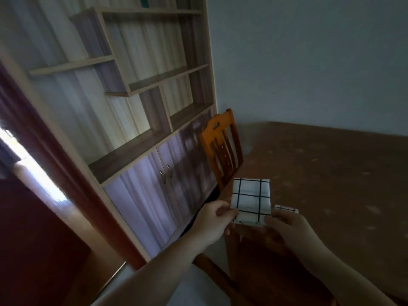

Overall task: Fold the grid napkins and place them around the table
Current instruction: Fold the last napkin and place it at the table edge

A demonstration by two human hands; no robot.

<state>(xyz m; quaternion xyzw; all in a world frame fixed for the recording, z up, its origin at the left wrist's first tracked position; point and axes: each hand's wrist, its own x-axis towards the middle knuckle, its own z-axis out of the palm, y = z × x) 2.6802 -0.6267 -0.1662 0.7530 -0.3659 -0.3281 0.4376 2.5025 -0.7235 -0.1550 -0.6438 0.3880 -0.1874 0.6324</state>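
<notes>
While both hands (pixel 212 221) pinch its near edge, folded napkin (pixel 251 200) points away.

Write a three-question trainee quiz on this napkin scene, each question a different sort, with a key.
1. True or false: the folded grid napkin is held by both the left hand and the right hand.
2. The wooden chair stands: A) beside the table, near the cabinet; B) upside down on the table; C) behind the person.
3. Fill in: the napkin's lines are ____ on white.

Key: 1 true; 2 A; 3 black.
</notes>
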